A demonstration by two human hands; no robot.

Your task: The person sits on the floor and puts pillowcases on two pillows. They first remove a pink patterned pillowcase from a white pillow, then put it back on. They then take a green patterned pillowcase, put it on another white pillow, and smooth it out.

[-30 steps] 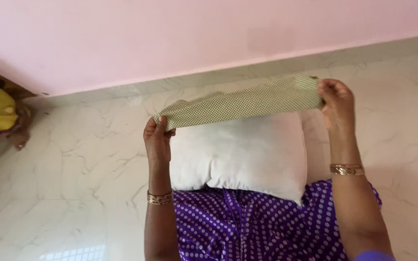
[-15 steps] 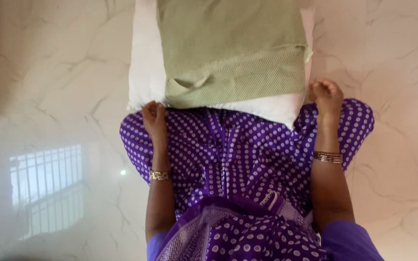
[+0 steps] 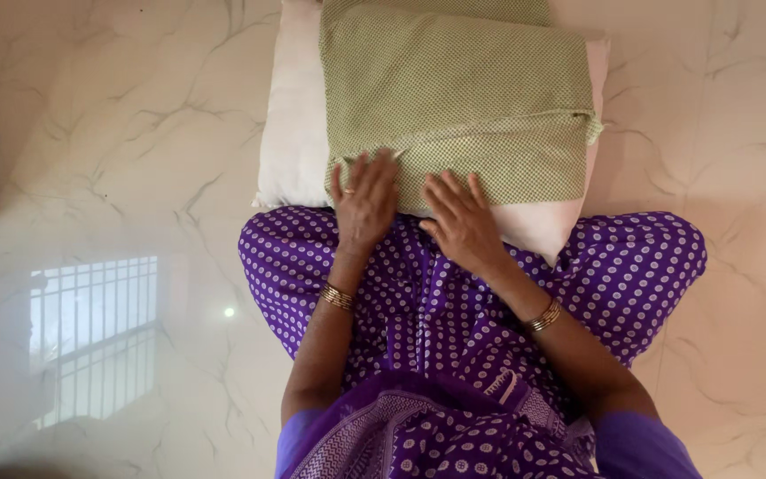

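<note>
Both hands have come off the cover's corners since half a second ago and now lie flat on the cover's near edge; the cover [image 3: 454, 106] is spread further over the pillow [image 3: 290, 133].

Landmark: pillow, lying on the marble floor [image 3: 117, 133] against the seated person's knees.

- Far left of pillow: dark rounded thing at the frame edge, too cropped to tell.
- Left and below pillow: window glare reflected on the floor.
- On pillow: green dotted cover, draped over its middle and right part, white pillow showing at the left side and the near right corner. A small tie or tab sticks out at the cover's right edge.
- Left hand [image 3: 363, 202]: open, fingers spread, palm down on the cover's near edge. Gripping nothing.
- Right hand [image 3: 461, 222]: open, just beside the left, pressing the same edge.

Handling, as judged: cover is light, limp cloth, apt to bunch and slide on the pillow; best pinched at its open hem or corners. Pillow is soft, yielding, light.
</note>
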